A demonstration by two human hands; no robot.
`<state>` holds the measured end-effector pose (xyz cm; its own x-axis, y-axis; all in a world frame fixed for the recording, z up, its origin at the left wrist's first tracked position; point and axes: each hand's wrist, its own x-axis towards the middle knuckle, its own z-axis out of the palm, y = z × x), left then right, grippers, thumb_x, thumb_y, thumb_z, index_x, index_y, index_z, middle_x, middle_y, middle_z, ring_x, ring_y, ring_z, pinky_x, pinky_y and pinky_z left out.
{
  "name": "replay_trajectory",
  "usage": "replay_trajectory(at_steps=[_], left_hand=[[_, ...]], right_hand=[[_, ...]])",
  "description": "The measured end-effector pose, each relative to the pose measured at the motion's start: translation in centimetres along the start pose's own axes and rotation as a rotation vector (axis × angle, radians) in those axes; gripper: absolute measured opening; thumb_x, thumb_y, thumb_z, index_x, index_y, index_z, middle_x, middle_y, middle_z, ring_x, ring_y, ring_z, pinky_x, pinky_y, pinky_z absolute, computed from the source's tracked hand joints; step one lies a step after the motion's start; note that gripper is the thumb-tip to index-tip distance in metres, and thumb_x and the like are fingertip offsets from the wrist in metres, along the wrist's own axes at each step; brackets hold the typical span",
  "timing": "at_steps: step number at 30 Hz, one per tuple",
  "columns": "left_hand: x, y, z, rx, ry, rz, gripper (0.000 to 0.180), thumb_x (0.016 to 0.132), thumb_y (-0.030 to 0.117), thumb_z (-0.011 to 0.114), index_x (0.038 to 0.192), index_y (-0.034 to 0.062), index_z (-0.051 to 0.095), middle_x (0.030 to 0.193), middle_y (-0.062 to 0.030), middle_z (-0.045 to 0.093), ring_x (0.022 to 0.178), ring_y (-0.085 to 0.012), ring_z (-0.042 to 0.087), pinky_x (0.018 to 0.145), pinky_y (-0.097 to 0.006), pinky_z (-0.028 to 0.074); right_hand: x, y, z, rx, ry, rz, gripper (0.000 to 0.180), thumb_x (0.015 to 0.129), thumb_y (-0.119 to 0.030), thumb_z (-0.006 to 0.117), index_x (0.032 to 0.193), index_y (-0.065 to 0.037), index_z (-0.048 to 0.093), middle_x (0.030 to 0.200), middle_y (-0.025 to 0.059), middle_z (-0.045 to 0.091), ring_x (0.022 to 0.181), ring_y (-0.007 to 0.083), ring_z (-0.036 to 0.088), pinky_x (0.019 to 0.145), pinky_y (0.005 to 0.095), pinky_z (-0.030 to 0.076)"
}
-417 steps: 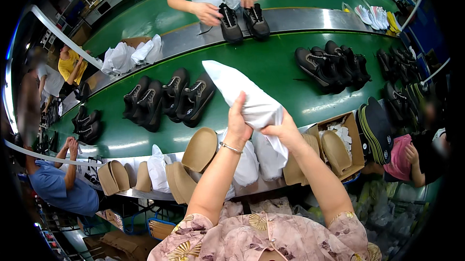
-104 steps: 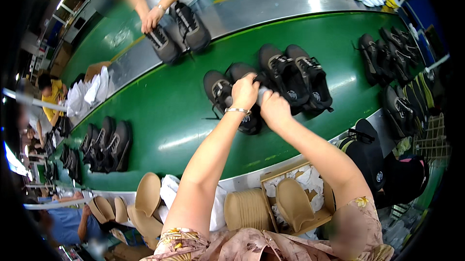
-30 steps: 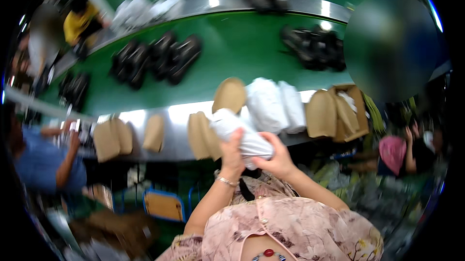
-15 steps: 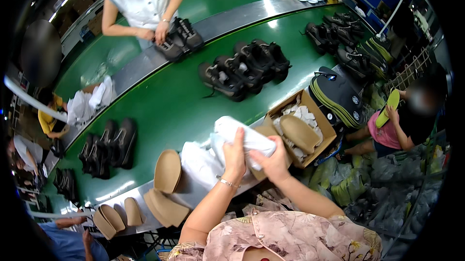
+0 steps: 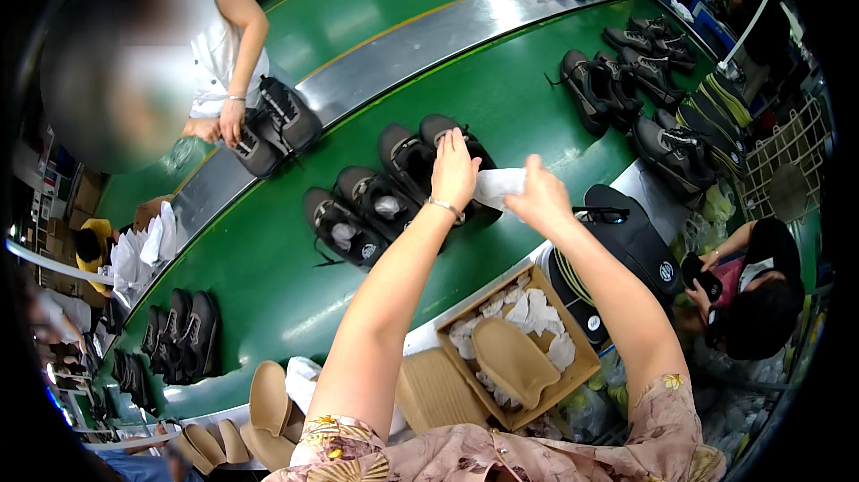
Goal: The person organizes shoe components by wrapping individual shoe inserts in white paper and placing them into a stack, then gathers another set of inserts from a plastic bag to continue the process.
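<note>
I am reaching both arms out over the green belt [image 5: 268,267]. My left hand [image 5: 454,173] is resting on a black shoe [image 5: 452,146], fingers spread flat on its top and not curled around it. My right hand [image 5: 540,200] is pinching a wad of white paper [image 5: 497,185] — my fingers are closed on one end, and the other end is pointing at the shoe, just beside my left hand. The paper is hanging just over the belt, next to that shoe.

Three more black shoes are lying in a row to the left of it, and two of them are showing white paper inside [image 5: 386,206]. Near my body a brown cardboard box [image 5: 519,352] is sitting with crumpled white paper and a tan shoe form [image 5: 514,361] in it. More tan forms [image 5: 268,397] are standing at the edge on my left.

Across the belt another person's hands [image 5: 222,128] are touching a pair of black shoes [image 5: 273,124] on the grey strip.
</note>
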<state>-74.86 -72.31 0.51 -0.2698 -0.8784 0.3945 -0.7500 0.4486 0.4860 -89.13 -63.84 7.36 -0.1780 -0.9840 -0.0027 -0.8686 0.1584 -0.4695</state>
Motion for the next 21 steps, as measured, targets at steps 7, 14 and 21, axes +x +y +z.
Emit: replay_trajectory(at_steps=[7,14,21], left_hand=[[3.9,-2.8,3.4,-0.058,-0.189,-0.192,0.023,0.084,0.022,0.050,0.097,0.0056,0.059,0.082,-0.0231,0.063,0.078,-0.0400,0.060,0.072,-0.048,0.047],[3.5,-4.4,2.4,-0.090,-0.182,-0.167,0.024,0.084,0.023,0.052,0.097,0.0038,0.059,0.079,-0.0245,0.061,0.079,-0.0405,0.059,0.070,-0.047,0.046],[3.5,-5.0,1.7,-0.232,-0.201,-0.224,0.023,0.082,0.020,0.054,0.099,0.0043,0.060,0.081,-0.0237,0.062,0.080,-0.0394,0.060,0.071,-0.045,0.048]], right_hand=[[6.9,0.6,11.4,-0.269,0.316,-0.227,0.024,0.072,-0.011,0.060,0.089,-0.003,0.046,0.085,0.0160,0.055,0.077,0.0292,0.058,0.064,0.0391,0.051],[5.4,-0.6,10.3,-0.481,0.017,-0.310,0.035,0.076,-0.009,0.055,0.105,0.007,0.043,0.090,0.0242,0.053,0.070,0.0283,0.062,0.058,0.0333,0.053],[8.4,-0.9,15.3,-0.446,0.076,-0.338,0.026,0.078,-0.008,0.052,0.095,0.010,0.044,0.081,0.0262,0.054,0.059,0.0272,0.062,0.050,0.0297,0.053]])
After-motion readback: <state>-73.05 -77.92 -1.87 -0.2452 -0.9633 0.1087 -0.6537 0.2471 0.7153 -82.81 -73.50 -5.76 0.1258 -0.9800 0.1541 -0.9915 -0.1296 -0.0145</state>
